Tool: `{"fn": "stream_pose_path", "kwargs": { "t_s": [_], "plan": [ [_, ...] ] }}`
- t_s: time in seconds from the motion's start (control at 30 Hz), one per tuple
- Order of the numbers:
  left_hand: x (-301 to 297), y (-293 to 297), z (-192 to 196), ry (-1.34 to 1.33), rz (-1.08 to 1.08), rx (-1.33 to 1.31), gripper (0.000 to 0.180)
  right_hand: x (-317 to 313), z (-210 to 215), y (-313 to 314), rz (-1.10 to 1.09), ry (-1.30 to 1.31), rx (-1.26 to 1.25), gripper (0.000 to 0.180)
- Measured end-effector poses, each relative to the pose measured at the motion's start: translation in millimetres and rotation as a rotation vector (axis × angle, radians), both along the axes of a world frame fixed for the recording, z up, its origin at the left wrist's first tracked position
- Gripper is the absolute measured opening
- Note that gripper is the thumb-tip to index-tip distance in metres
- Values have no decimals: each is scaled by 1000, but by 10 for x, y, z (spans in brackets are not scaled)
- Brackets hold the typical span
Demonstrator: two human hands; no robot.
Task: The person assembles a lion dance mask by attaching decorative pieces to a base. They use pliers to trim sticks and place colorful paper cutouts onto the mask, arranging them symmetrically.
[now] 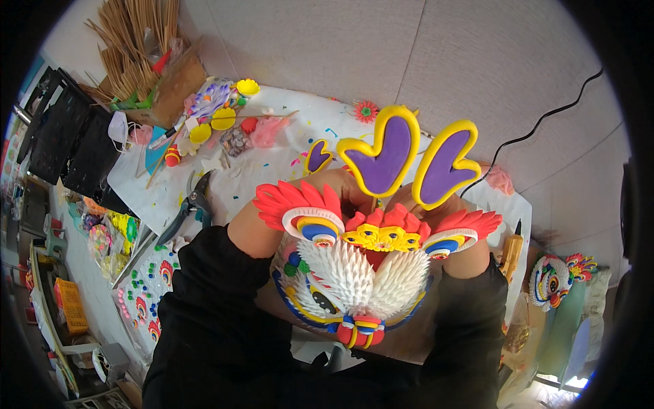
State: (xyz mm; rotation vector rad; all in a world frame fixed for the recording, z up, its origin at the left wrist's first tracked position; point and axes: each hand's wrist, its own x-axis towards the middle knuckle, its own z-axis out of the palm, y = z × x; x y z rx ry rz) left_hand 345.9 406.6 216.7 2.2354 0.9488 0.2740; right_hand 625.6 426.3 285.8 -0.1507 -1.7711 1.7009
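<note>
A clay lion head with white scale-like tufts, red feathery ears and a yellow crown band is in front of my chest. Two purple horn-shaped pieces edged in yellow rise above the crown. My left hand is curled behind the crown near the left horn. Behind the right horn, my right hand is curled against the same back side. Horns and crown cover most of my fingertips. A smaller purple piece with a yellow rim shows just beyond my left hand.
Pliers-like cutters lie on the white-covered table, left of my forearm. Farther back are clay flowers and a box of thin sticks. Another lion head sits at the right; a black cable crosses the wall.
</note>
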Motion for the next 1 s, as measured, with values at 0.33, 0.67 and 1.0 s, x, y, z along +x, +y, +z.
{"fn": "stream_pose_path", "kwargs": {
  "t_s": [0.33, 0.67, 1.0],
  "plan": [
    [515, 220, 437, -313, -188, -306, 18, -32, -10, -80, -12, 16, -57, 18],
    [499, 173, 511, -570, -174, -541, 19, 23, -71, -157, -40, 42, -137, 19],
    [340, 166, 357, -649, -192, -586, 33, 96, -192, -163, -68, 167, -433, 20]
  ]
}}
